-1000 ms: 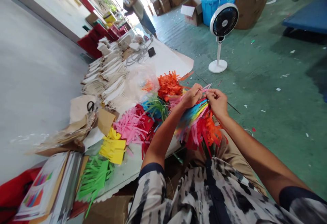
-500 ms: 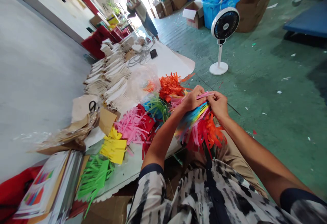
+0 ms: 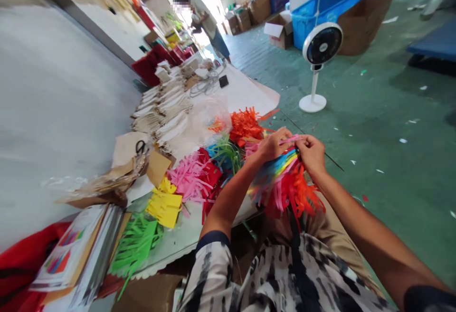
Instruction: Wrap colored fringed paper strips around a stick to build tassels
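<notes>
The left hand [image 3: 273, 145] and right hand [image 3: 311, 154] sit close together, their fingers pinched on a bundle of paper fringe [image 3: 281, 179] striped in rainbow colours, with red and orange strands hanging below. A pink strip [image 3: 292, 138] runs across the gap between the hands. Just beyond the left hand, an orange fringe pile [image 3: 245, 126] lies on the counter [image 3: 178, 250]. Farther left along it are pink fringe [image 3: 188, 179], yellow fringe [image 3: 164, 206], green fringe [image 3: 135, 241] and scissors [image 3: 141, 147]. Right of the hands, a white fan [image 3: 320, 46] stands on the green floor [image 3: 384, 127], well apart, with a blue bin [image 3: 320, 17] behind it.
</notes>
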{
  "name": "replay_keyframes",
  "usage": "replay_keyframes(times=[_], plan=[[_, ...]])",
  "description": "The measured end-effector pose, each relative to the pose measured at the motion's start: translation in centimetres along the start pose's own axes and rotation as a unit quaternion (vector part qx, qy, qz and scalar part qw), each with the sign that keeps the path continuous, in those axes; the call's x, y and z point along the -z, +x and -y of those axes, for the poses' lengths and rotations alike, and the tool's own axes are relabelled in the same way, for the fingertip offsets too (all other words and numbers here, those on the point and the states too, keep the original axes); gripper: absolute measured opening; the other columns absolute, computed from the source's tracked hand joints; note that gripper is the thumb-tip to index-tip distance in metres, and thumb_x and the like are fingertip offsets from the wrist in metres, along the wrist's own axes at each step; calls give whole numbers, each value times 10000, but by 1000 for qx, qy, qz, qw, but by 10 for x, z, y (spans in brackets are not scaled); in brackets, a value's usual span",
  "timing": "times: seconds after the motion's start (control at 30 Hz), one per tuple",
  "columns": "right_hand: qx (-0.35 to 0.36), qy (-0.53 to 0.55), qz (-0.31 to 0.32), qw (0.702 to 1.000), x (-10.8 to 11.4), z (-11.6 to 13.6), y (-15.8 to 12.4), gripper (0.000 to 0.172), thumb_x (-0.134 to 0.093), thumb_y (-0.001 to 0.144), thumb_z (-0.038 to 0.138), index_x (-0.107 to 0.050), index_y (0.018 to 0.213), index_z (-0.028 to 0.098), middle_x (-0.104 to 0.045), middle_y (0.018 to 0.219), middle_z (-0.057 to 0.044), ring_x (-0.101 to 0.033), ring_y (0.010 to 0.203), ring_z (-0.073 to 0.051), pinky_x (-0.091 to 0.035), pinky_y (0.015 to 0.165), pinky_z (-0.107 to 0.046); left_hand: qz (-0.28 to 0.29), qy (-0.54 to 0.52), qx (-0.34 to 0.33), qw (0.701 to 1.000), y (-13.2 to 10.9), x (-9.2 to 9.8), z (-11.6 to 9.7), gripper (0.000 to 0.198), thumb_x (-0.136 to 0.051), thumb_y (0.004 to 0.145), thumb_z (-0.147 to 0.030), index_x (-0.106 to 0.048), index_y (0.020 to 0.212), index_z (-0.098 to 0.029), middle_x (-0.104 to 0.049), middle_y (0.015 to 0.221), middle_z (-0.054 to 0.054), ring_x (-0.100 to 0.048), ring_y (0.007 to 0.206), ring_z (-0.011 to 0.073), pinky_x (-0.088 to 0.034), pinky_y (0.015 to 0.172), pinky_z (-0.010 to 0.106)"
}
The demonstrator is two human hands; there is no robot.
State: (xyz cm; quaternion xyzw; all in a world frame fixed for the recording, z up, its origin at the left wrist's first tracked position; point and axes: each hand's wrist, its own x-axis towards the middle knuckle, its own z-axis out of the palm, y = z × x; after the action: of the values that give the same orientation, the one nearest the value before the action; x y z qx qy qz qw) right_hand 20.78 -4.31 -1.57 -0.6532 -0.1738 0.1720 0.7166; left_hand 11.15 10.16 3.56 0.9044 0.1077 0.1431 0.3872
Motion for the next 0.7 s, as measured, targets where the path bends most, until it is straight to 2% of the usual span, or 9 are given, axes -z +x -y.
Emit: replay_keyframes(times=[0.1, 0.23, 0.37, 0.47, 0.53, 0.6, 0.7], plan=[[-9, 12, 3, 1000, 0, -6, 1, 274, -746, 738, 475, -772, 893, 251, -732, 782, 23, -608, 688, -163, -454, 663, -275, -3, 44, 4, 999, -3, 1, -2, 208, -759, 986, -348, -705, 1144, -224, -784, 990, 26, -729, 898, 193, -543, 841, 292], [-9, 27, 25, 999, 0, -9, 1, 295, -789, 749, 518, -760, 872, 252, -739, 776, 16, -621, 670, -163, -464, 638, -272, -51, 95, 28, 994, -7, -1, -10, 109, -743, 1000, -343, -736, 1071, -260, -801, 964, 37, -752, 945, 230, -561, 882, 318], [-4, 23, 26, 999, 0, -7, 0, 340, -816, 732, 553, -764, 855, 240, -744, 770, 1, -623, 666, -163, -474, 642, -280, -88, 85, 52, 991, -7, -7, -13, 51, -749, 989, -310, -740, 1021, -270, -815, 998, 41, -762, 966, 230, -559, 868, 318], [-4, 16, 28, 999, 0, -8, 1, 388, -835, 737, 598, -771, 861, 236, -755, 780, -7, -630, 672, -167, -476, 651, -289, -100, -10, 75, 992, -1, -11, -9, 133, -769, 982, -356, -705, 959, -241, -785, 913, 24, -728, 862, 188, -553, 824, 308], [-4, 11, 27, 1000, 0, -9, 2, 433, -853, 734, 641, -768, 865, 236, -759, 788, -8, -636, 679, -172, -479, 650, -292, -68, -123, 100, 985, 5, -12, -4, 256, -814, 943, -421, -668, 905, -215, -727, 799, 2, -677, 749, 156, -548, 762, 296], [1, 1, 23, 1000, 0, -9, 2, 476, -862, 736, 679, -771, 876, 233, -765, 799, -12, -645, 692, -175, -483, 655, -293, -26, -223, 133, 965, 9, -10, 0, 348, -869, 881, -463, -653, 876, -191, -687, 739, -8, -642, 683, 136, -541, 714, 288], [1, 1, 27, 1000, -1, -5, 0, 528, -838, 769, 731, -782, 903, 223, -783, 817, -32, -656, 699, -179, -491, 663, -298, -12, -274, 167, 947, 8, -4, 2, 392, -882, 862, -495, -669, 900, -169, -707, 770, 16, -647, 685, 130, -544, 702, 285]])
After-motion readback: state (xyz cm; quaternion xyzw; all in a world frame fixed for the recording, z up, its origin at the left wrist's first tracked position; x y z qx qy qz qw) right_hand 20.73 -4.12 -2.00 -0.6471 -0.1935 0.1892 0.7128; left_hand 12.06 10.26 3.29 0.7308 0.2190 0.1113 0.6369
